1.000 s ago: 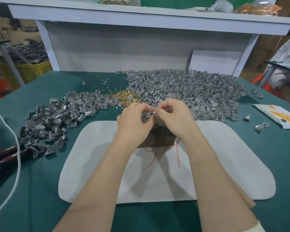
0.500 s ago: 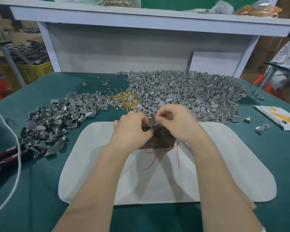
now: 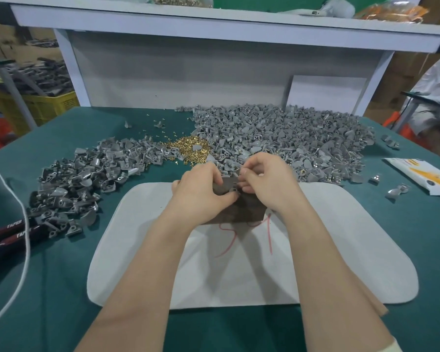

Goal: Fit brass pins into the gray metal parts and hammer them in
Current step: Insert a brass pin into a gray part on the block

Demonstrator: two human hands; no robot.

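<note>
Together, left hand (image 3: 201, 193) and right hand (image 3: 271, 184) in curled-finger pinch on one gray part (image 3: 228, 185)

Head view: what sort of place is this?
Probably a small-parts assembly workshop: heaps of gray metal parts, a pile of brass pins on the green table, a yellow crate behind.

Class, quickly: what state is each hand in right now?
Left hand: fingers curled, gripping the small gray metal part.
Right hand: fingers curled, pinching the same part's edge; any pin is hidden.
</note>
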